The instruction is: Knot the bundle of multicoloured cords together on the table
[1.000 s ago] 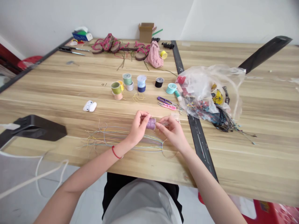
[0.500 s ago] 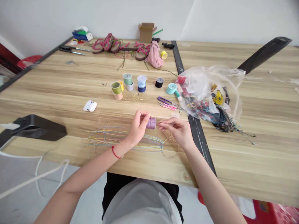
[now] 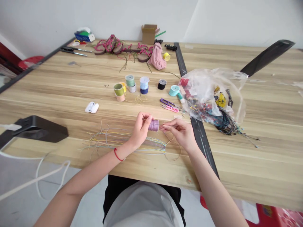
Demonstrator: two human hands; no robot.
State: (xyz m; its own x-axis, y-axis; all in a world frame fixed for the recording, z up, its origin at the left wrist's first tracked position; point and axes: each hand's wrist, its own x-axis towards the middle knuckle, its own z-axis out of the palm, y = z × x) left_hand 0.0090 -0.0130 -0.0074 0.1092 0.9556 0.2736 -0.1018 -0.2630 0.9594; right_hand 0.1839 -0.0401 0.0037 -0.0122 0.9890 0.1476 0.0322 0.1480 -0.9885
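My left hand (image 3: 141,128) is closed around one end of a spool of purple thread (image 3: 154,125), held on its side above the table. Just right of the spool, my right hand (image 3: 181,130) pinches with thumb and forefinger; a thin thread seems to be between the tips, though it is hard to make out. Below both hands lies a bundle of long colored cords (image 3: 151,145), blue, yellow and grey, joined in a knotted row (image 3: 165,148) at its right end. A loop of tan cord (image 3: 180,151) curls out under my right hand.
Thread spools (image 3: 118,89) in several colors stand beyond my hands. Purple thread snips (image 3: 167,102) and pink ones (image 3: 170,108) lie near a plastic bag (image 3: 201,91) of cords. An earbud case (image 3: 92,107) and a black device (image 3: 40,129) sit left.
Almost nothing differs. The view has shifted very slightly, while both hands keep their places at the purple spool.
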